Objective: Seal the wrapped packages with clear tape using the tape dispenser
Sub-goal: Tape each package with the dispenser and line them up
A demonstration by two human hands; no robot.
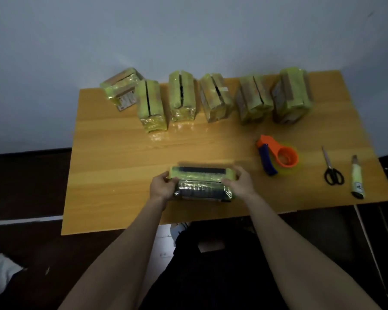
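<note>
A wrapped package (202,184), dark inside with shiny yellow-green tape over it, sits near the front edge of the wooden table (121,157). My left hand (162,185) grips its left end and my right hand (239,181) grips its right end. The package looks slightly blurred. The tape dispenser (276,155), orange with a blue handle and a roll of clear tape, lies on the table to the right of the package, apart from both hands.
Several taped packages (183,97) stand in a row along the table's back edge. Black-handled scissors (332,168) and a utility knife (357,179) lie at the right end. A wall rises behind the table, and dark floor surrounds it.
</note>
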